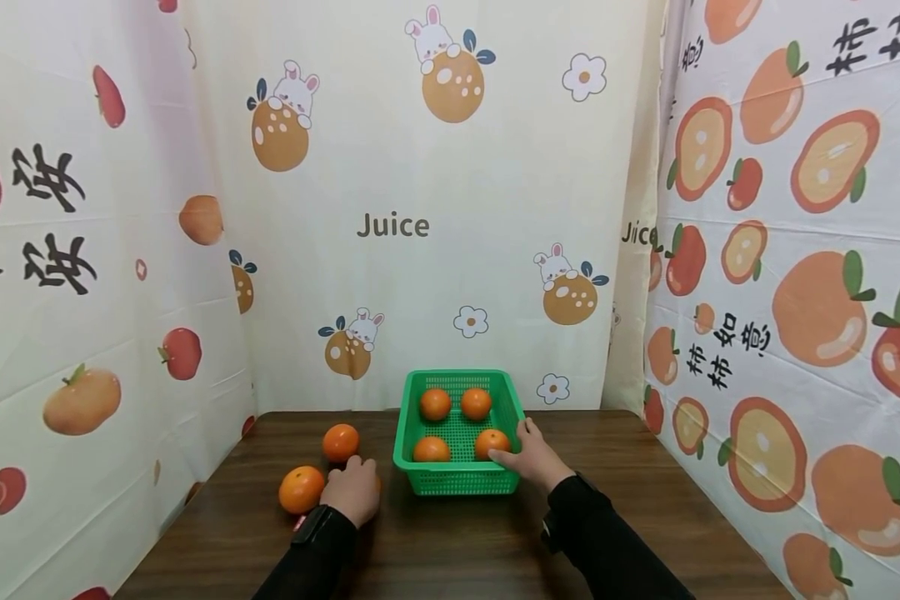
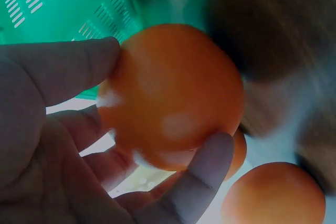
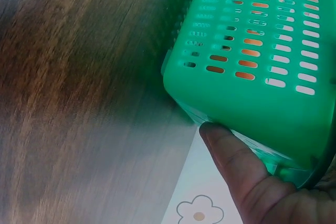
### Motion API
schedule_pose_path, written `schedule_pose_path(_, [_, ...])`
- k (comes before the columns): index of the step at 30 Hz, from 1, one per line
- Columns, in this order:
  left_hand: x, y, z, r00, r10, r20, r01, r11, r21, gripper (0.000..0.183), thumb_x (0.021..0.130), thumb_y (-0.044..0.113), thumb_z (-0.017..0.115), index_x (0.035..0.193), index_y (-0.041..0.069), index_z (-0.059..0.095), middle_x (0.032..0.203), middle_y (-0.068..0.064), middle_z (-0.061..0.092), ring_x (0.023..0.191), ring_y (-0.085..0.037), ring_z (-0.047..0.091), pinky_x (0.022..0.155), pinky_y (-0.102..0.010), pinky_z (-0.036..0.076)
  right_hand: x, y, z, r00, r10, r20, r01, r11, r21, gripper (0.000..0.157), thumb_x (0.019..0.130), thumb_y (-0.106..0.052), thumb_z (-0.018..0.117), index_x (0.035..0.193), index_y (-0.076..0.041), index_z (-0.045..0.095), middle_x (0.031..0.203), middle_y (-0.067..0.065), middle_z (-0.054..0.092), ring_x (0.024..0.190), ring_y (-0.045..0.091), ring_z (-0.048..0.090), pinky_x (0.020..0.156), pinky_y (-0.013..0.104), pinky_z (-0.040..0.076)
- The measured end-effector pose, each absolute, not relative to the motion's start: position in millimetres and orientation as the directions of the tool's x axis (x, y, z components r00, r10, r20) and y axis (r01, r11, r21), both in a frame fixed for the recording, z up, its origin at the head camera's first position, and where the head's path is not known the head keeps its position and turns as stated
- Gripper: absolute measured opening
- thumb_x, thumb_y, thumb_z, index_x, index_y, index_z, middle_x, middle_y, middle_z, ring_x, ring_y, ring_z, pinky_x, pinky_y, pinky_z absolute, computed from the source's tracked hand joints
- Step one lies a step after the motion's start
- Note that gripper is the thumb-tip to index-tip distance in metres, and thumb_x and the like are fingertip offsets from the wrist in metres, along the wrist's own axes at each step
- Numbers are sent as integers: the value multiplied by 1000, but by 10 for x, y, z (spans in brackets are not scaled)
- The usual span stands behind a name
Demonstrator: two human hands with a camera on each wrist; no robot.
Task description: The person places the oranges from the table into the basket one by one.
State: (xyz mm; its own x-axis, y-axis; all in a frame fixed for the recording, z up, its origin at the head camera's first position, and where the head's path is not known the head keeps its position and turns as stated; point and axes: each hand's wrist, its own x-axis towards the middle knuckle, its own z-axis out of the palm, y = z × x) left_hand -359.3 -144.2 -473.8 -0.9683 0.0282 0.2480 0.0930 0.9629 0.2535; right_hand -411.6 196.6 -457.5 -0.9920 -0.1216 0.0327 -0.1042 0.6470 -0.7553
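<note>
My left hand [image 1: 352, 492] grips an orange [image 2: 173, 98] between thumb and fingers, left of the green basket [image 1: 461, 481]. In the head view this fruit is mostly hidden behind the hand. My right hand [image 1: 542, 460] holds the basket at its right side, with the thumb over the rim by the front right orange [image 1: 492, 443]. One finger [image 3: 231, 156] lies against the basket's outside in the right wrist view. Several oranges sit spaced apart inside the basket, among them a back left orange [image 1: 435, 404].
Two loose oranges lie on the dark wooden table [image 1: 450, 550] beside the left hand: a farther orange [image 1: 341, 442] and a nearer orange [image 1: 302, 489]. Printed cloths hang on three sides, with the back cloth [image 1: 450, 275] behind the basket. A small red object shows near the left wrist.
</note>
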Motion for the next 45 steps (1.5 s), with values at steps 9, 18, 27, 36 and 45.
schedule_pose_path(9, [-3654,-1454,-4802,-997,37,66,56,949,311,69,83,29,89,141,6,59,120,-24,63,87,-32,65,83,-54,57,-4144,1970,-4610,-993,-119,26,-98,658,-747,109,98,-55,73,169,2,12,178,24,-2,162,49,16,128,64,25])
schedule_pose_path(18, [-3641,-1450,-4773,-997,70,36,78,947,311,82,70,26,97,140,6,60,120,-25,63,87,-31,64,83,-55,58,-4148,1991,-4624,-993,-112,21,-89,647,-757,110,98,-56,73,169,2,11,178,24,-3,162,49,15,128,64,23])
schedule_pose_path(27, [-3677,-1449,-4786,-998,67,20,70,942,329,81,70,22,96,140,6,59,120,-25,63,86,-31,63,82,-55,58,-4109,1983,-4571,-993,-118,27,-97,640,-762,107,99,-53,72,169,2,11,178,25,-3,162,50,14,129,65,23])
schedule_pose_path(36, [-3693,-1474,-4818,-997,78,5,74,930,360,75,70,20,95,135,7,61,115,-22,64,85,-29,62,81,-53,58,-4090,1969,-4580,-993,-115,25,-94,652,-752,103,101,-49,71,168,4,12,178,26,-3,161,51,16,128,65,23])
schedule_pose_path(45, [-3698,-1522,-4773,-995,91,47,102,933,345,78,69,21,95,137,6,60,117,-22,64,83,-28,61,78,-51,57,-4093,1962,-4538,-993,-119,22,-95,656,-749,104,101,-50,71,169,3,13,178,25,-3,162,50,16,128,65,24])
